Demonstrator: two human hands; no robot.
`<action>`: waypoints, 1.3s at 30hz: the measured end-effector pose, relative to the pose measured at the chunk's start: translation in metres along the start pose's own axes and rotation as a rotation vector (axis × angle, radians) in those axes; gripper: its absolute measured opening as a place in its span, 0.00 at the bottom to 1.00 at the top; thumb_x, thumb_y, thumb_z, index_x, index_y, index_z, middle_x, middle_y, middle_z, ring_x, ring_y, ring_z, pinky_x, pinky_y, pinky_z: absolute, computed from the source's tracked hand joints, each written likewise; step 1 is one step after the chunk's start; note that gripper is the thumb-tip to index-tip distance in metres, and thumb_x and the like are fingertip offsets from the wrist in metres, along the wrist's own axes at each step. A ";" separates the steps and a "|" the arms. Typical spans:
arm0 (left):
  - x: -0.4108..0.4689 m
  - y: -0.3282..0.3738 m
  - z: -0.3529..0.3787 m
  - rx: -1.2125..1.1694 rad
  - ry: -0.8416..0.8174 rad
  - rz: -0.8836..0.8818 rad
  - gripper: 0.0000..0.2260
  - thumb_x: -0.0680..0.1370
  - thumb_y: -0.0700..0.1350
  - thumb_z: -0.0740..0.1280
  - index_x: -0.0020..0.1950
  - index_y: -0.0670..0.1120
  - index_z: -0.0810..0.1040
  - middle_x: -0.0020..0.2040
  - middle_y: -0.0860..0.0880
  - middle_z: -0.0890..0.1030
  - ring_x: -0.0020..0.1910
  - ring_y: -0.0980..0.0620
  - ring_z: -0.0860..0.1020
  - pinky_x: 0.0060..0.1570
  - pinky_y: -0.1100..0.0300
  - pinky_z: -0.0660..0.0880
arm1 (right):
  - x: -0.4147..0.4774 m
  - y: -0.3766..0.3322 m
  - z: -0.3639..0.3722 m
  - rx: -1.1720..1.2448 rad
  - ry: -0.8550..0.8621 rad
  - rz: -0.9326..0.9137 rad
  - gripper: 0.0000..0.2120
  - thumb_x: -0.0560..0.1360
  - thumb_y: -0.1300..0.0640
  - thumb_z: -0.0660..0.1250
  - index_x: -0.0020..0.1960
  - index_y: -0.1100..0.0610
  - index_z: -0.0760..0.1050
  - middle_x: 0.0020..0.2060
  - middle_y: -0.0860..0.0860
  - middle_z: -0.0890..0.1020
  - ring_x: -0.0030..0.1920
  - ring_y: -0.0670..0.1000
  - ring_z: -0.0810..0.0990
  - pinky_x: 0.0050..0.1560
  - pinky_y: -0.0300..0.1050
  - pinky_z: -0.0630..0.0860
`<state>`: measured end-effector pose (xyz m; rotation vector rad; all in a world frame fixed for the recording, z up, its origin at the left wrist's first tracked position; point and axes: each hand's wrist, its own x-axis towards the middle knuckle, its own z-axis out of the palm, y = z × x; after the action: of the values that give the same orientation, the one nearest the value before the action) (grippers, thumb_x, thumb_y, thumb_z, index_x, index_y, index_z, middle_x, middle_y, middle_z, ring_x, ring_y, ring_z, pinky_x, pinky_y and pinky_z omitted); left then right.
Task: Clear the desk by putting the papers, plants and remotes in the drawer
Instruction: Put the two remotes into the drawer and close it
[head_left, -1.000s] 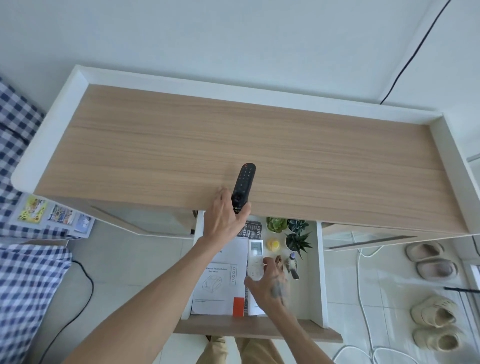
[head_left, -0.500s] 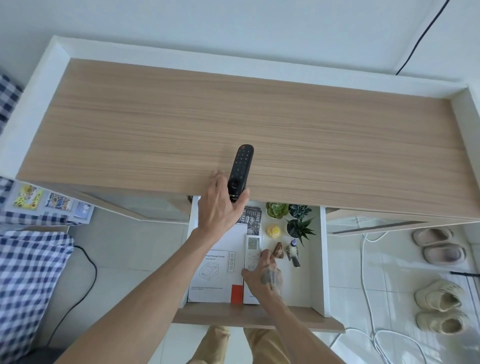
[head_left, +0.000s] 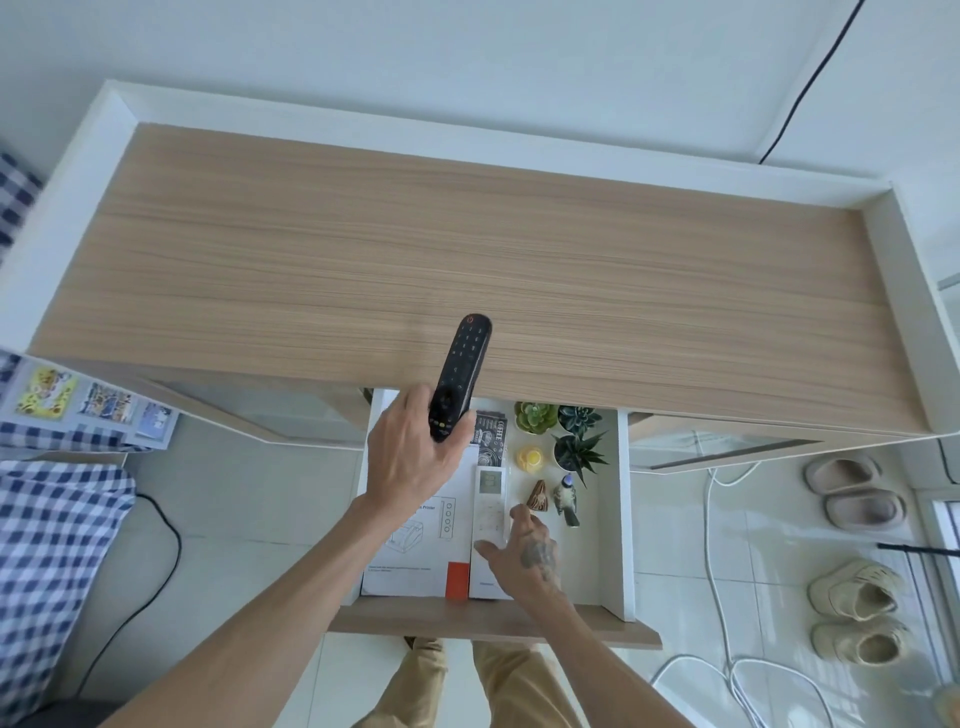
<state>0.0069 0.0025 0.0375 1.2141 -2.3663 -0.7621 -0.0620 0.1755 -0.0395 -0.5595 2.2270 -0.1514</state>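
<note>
**Black remote in hand over the open drawer**

Head cam: the left hand (head_left: 415, 457) is wrapped around the lower end of the long black button remote (head_left: 459, 378), whose top end sticks out past the fingers over the front edge of the wood-grain desk top (head_left: 467, 249). Below it, the white pull-out drawer (head_left: 621, 519) is open. Inside it lie the white printed papers (head_left: 415, 561), a slim white remote (head_left: 490, 501) and small potted succulents (head_left: 561, 431). The right hand (head_left: 524, 556) hangs loose with fingers spread, fingertips at the white remote, gripping nothing.
</note>
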 end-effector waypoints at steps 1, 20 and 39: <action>-0.013 0.000 -0.001 -0.021 -0.005 -0.005 0.17 0.75 0.62 0.62 0.43 0.49 0.69 0.36 0.54 0.72 0.32 0.53 0.72 0.29 0.61 0.68 | -0.003 0.002 -0.003 0.000 -0.002 -0.006 0.27 0.73 0.42 0.70 0.64 0.55 0.65 0.58 0.54 0.78 0.56 0.58 0.79 0.54 0.51 0.77; -0.115 -0.034 0.072 0.244 -0.448 -0.430 0.23 0.70 0.64 0.69 0.52 0.47 0.73 0.44 0.50 0.80 0.39 0.48 0.79 0.33 0.57 0.74 | -0.024 0.032 -0.010 -0.064 -0.035 -0.079 0.19 0.75 0.46 0.69 0.62 0.52 0.73 0.52 0.50 0.82 0.52 0.53 0.81 0.53 0.48 0.78; -0.115 -0.040 0.053 0.309 -0.511 -0.261 0.24 0.74 0.68 0.64 0.53 0.48 0.70 0.44 0.52 0.80 0.42 0.48 0.80 0.36 0.54 0.78 | -0.036 0.046 -0.031 -0.070 -0.071 -0.310 0.16 0.74 0.47 0.68 0.59 0.52 0.75 0.48 0.47 0.84 0.46 0.50 0.81 0.49 0.45 0.77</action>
<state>0.0671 0.0938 -0.0375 1.6410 -2.8521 -0.8988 -0.0805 0.2301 -0.0078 -0.9331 2.0715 -0.2099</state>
